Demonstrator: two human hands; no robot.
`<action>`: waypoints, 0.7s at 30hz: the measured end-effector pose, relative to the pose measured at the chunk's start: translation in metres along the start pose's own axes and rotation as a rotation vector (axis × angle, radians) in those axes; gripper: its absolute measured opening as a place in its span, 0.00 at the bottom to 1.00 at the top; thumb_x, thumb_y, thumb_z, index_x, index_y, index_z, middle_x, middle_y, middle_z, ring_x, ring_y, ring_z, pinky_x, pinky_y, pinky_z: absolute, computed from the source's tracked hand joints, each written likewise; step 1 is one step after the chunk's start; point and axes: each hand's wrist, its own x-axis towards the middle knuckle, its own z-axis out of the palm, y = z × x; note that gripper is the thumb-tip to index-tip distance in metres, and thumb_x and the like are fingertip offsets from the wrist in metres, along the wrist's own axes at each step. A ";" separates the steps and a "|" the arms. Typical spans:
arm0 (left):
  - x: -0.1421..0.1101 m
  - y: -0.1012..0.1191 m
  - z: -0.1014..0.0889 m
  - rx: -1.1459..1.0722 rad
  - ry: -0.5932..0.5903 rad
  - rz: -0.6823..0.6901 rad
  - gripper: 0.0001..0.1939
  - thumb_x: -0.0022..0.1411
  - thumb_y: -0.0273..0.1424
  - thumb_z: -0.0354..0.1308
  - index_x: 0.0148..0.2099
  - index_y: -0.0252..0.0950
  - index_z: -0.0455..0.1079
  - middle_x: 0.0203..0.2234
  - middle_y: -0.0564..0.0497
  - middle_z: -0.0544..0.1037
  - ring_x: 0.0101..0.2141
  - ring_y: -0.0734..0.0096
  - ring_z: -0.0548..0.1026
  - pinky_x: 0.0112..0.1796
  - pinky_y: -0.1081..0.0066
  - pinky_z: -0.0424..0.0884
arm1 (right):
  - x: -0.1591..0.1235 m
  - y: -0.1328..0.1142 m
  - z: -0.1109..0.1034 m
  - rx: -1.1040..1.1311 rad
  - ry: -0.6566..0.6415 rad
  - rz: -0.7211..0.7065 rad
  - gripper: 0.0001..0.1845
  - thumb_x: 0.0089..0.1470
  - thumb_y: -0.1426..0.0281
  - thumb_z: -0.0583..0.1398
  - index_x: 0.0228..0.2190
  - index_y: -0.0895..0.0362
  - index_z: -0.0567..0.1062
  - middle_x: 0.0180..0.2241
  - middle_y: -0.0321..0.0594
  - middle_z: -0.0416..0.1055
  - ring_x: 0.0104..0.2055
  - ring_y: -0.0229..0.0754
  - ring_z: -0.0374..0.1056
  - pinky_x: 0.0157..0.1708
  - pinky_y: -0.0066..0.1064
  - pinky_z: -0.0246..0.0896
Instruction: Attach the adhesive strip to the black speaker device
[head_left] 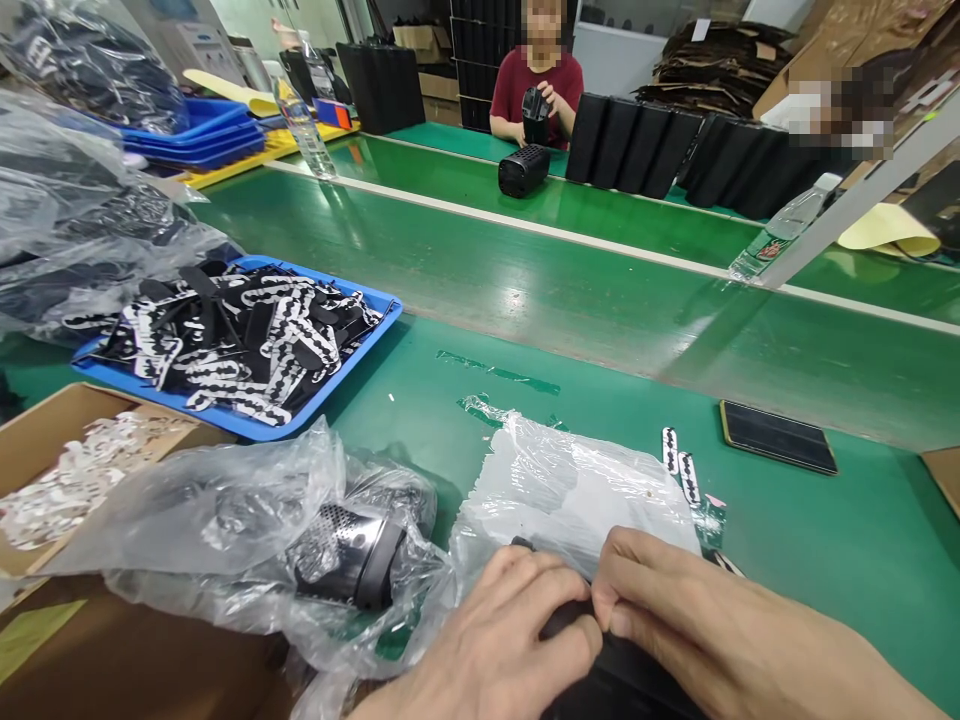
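A dark black plastic part (619,680) lies low in the view, mostly covered by my hands and cut off by the bottom edge. My left hand (510,625) curls its fingers around the left side of it. The fingertips of my right hand (675,600) are pressed together at its upper edge, touching my left thumb and forefinger; whatever they pinch is hidden. Under and beyond the hands spreads a white plastic sheet (570,480). To the left, a black perforated housing (352,560) lies partly inside a clear plastic bag (217,500).
A blue tray (375,330) holds black and white strips, behind a cardboard box (45,420) of white pieces. A phone (780,437) lies right, near small strips (686,475). Bottles (787,225) stand along the conveyor (465,270). Across it, a person (510,90) handles a black housing.
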 end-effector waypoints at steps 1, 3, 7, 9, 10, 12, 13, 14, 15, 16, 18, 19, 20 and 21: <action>0.000 -0.002 0.003 0.009 0.023 0.028 0.13 0.77 0.25 0.45 0.52 0.34 0.71 0.44 0.44 0.76 0.47 0.61 0.73 0.47 0.62 0.66 | 0.000 -0.001 0.000 -0.016 -0.005 0.001 0.08 0.74 0.75 0.50 0.42 0.50 0.65 0.45 0.35 0.64 0.42 0.39 0.66 0.41 0.31 0.61; -0.002 -0.005 0.006 0.004 0.048 0.049 0.14 0.77 0.24 0.44 0.51 0.34 0.71 0.44 0.44 0.76 0.47 0.61 0.73 0.47 0.62 0.66 | 0.000 -0.002 0.001 -0.013 0.001 0.000 0.08 0.74 0.74 0.50 0.41 0.50 0.65 0.44 0.34 0.65 0.41 0.38 0.66 0.40 0.31 0.61; -0.001 -0.002 0.003 -0.046 0.034 0.019 0.12 0.76 0.21 0.45 0.49 0.34 0.69 0.42 0.45 0.77 0.46 0.63 0.73 0.47 0.62 0.67 | 0.003 0.000 0.002 0.099 0.075 0.009 0.09 0.69 0.77 0.55 0.40 0.49 0.67 0.43 0.30 0.68 0.42 0.35 0.67 0.43 0.28 0.61; 0.000 0.002 -0.001 -0.047 0.025 -0.023 0.10 0.75 0.19 0.47 0.48 0.34 0.68 0.43 0.44 0.78 0.46 0.63 0.74 0.47 0.62 0.68 | 0.004 0.002 0.004 0.163 0.107 0.073 0.11 0.66 0.78 0.57 0.42 0.48 0.69 0.42 0.28 0.70 0.41 0.36 0.67 0.42 0.27 0.61; 0.002 0.003 -0.003 -0.040 0.026 -0.040 0.11 0.74 0.17 0.48 0.48 0.34 0.67 0.44 0.44 0.79 0.47 0.62 0.75 0.47 0.62 0.68 | 0.004 0.003 0.006 0.199 0.126 0.122 0.11 0.65 0.76 0.58 0.43 0.47 0.69 0.42 0.27 0.71 0.40 0.36 0.66 0.41 0.28 0.61; 0.004 0.005 -0.005 -0.032 0.041 -0.051 0.13 0.71 0.14 0.48 0.49 0.34 0.68 0.46 0.43 0.79 0.48 0.62 0.75 0.49 0.62 0.69 | 0.003 0.005 0.011 0.254 0.185 0.192 0.07 0.66 0.72 0.60 0.42 0.46 0.71 0.40 0.27 0.73 0.39 0.37 0.66 0.39 0.29 0.61; 0.004 0.005 -0.006 -0.030 0.043 -0.051 0.14 0.70 0.14 0.49 0.48 0.34 0.68 0.46 0.43 0.79 0.48 0.62 0.75 0.49 0.62 0.69 | 0.002 0.005 0.014 0.267 0.223 0.190 0.05 0.66 0.70 0.60 0.41 0.46 0.72 0.40 0.27 0.73 0.39 0.37 0.67 0.40 0.29 0.61; 0.005 0.004 -0.006 -0.029 0.038 -0.053 0.14 0.69 0.13 0.49 0.48 0.34 0.68 0.46 0.43 0.79 0.49 0.62 0.75 0.50 0.62 0.69 | 0.000 0.006 0.017 0.268 0.264 0.170 0.04 0.66 0.70 0.60 0.40 0.47 0.72 0.40 0.28 0.74 0.41 0.37 0.68 0.42 0.29 0.62; 0.005 0.004 -0.005 -0.028 0.026 -0.058 0.14 0.69 0.13 0.49 0.48 0.34 0.68 0.46 0.44 0.79 0.49 0.63 0.75 0.50 0.63 0.69 | -0.002 0.006 0.020 0.259 0.301 0.139 0.04 0.67 0.70 0.60 0.39 0.47 0.73 0.41 0.28 0.74 0.42 0.37 0.69 0.43 0.29 0.62; 0.005 0.003 -0.004 -0.029 0.006 -0.071 0.13 0.70 0.14 0.49 0.48 0.34 0.69 0.46 0.44 0.79 0.50 0.63 0.75 0.51 0.63 0.69 | -0.003 0.006 0.023 0.245 0.329 0.107 0.05 0.67 0.70 0.60 0.40 0.47 0.74 0.42 0.29 0.75 0.44 0.37 0.70 0.45 0.29 0.63; 0.005 0.001 -0.002 -0.014 0.015 -0.050 0.12 0.73 0.17 0.48 0.48 0.34 0.70 0.46 0.44 0.79 0.49 0.63 0.74 0.50 0.63 0.69 | -0.006 0.006 0.028 0.220 0.376 0.067 0.06 0.68 0.70 0.59 0.42 0.46 0.75 0.43 0.30 0.75 0.46 0.36 0.72 0.47 0.28 0.65; 0.005 0.000 -0.001 -0.004 0.039 -0.025 0.12 0.74 0.19 0.47 0.49 0.34 0.71 0.45 0.44 0.79 0.48 0.63 0.74 0.49 0.63 0.68 | -0.007 0.007 0.031 0.207 0.400 0.060 0.07 0.68 0.71 0.60 0.43 0.46 0.75 0.43 0.30 0.76 0.45 0.36 0.73 0.46 0.27 0.66; 0.005 -0.001 0.001 0.008 0.059 -0.001 0.13 0.75 0.21 0.46 0.49 0.34 0.71 0.44 0.45 0.78 0.47 0.63 0.74 0.48 0.63 0.68 | -0.008 0.007 0.034 0.193 0.421 0.053 0.07 0.67 0.72 0.60 0.43 0.46 0.75 0.42 0.30 0.76 0.45 0.36 0.73 0.46 0.26 0.66; 0.005 -0.002 0.002 0.019 0.065 0.010 0.13 0.76 0.22 0.46 0.50 0.34 0.72 0.43 0.45 0.78 0.46 0.63 0.74 0.47 0.63 0.68 | -0.008 0.008 0.036 0.184 0.448 0.032 0.07 0.67 0.72 0.60 0.43 0.47 0.75 0.42 0.30 0.77 0.44 0.36 0.74 0.45 0.26 0.67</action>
